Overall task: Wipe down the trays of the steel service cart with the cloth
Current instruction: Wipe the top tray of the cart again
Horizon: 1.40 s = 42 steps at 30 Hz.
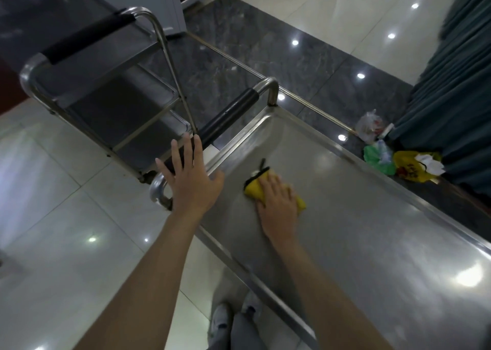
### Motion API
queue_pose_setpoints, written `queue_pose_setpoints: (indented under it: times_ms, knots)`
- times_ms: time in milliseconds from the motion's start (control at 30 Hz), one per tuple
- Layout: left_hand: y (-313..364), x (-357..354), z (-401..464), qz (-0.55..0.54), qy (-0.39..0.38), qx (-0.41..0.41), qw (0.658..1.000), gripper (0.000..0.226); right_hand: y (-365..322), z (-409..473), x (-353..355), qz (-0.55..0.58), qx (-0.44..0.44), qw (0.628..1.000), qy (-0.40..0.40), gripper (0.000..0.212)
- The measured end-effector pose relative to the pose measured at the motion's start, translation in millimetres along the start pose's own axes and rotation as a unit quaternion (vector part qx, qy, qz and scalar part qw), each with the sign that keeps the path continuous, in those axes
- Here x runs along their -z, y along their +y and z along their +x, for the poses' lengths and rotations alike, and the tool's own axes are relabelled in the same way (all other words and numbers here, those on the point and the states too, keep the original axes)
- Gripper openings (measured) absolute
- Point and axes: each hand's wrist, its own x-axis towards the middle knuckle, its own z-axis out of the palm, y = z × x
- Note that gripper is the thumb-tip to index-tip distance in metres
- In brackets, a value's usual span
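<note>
While I watch from the head view, my right hand (277, 203) pressing flat on the yellow cloth (259, 183) atop the cart tray (372, 243), my left hand (190, 175) spread and released just beside, over the tray's edge, black-padded handle (228, 118) beyond its fingertips.

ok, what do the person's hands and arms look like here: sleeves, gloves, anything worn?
Both arms are bare as far as the frame shows: no sleeves in view. The left hand and right hand wear no gloves, and no watch, ring or wristband shows. The right hand is slightly motion-blurred, so small details there cannot be told.
</note>
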Motion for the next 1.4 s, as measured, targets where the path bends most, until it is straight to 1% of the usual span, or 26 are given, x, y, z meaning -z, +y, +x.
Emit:
queue_pose_setpoints:
  times_ms: [67,133,200,267,333,400,500,567,700,767,833,900,967,1033,1167,1300,1400]
  knots:
    - [-5,4,0,-0.008,-0.013,-0.017,1.000,0.089,-26,-25,-8,-0.001,0.071,0.997,-0.029,0.062]
    - [-8,4,-1,0.001,-0.016,-0.035,0.999,0.089,-37,-43,-15,-0.005,0.136,0.989,-0.051,0.058]
    - [-12,3,-1,0.018,-0.015,-0.047,0.999,0.090,-32,-46,-15,0.003,0.171,0.983,-0.060,0.056]
    - [-14,1,-1,0.038,-0.012,-0.046,0.998,0.091,-18,-40,-11,0.007,0.178,0.983,-0.049,0.056]
    - [-7,-2,-5,0.059,0.006,-0.025,0.998,0.092,8,-30,-3,0.003,0.141,0.989,-0.031,0.057]
    - [9,-5,-11,0.078,0.025,0.018,0.996,0.093,45,-19,10,-0.004,0.085,0.996,-0.017,0.060]
    - [36,-12,-20,0.085,0.021,0.071,0.994,0.096,119,-9,34,-0.025,0.000,1.000,-0.011,0.065]
    - [50,-18,-31,0.090,0.014,0.081,0.993,0.094,171,-8,51,-0.031,-0.052,0.998,-0.003,0.061]
    - [67,-43,-80,0.019,-0.006,0.087,0.996,0.083,248,-22,82,-0.036,-0.149,0.988,0.017,0.059]
    - [71,-54,-108,-0.007,-0.025,0.116,0.993,0.080,270,-33,91,-0.033,-0.196,0.979,0.038,0.056]
    - [72,-62,-133,-0.033,-0.044,0.166,0.985,0.080,279,-42,95,-0.022,-0.239,0.969,0.060,0.054]
    - [70,-63,-153,-0.058,-0.049,0.203,0.976,0.078,275,-41,95,-0.007,-0.270,0.961,0.066,0.055]
    - [72,-63,-166,-0.109,-0.050,0.223,0.967,0.073,264,-34,89,0.004,-0.279,0.958,0.059,0.057]
    - [73,-63,-173,-0.154,-0.050,0.228,0.960,0.069,244,-31,79,0.002,-0.252,0.967,0.051,0.058]
    - [63,-65,-175,-0.201,-0.069,0.230,0.950,0.071,173,-35,52,-0.009,-0.148,0.988,0.044,0.058]
    - [47,-61,-181,-0.202,-0.073,0.195,0.957,0.071,90,-53,29,-0.007,-0.022,0.999,0.025,0.061]
    - [39,-57,-179,-0.208,-0.061,0.161,0.963,0.069,42,-77,13,0.001,0.079,0.997,0.002,0.059]
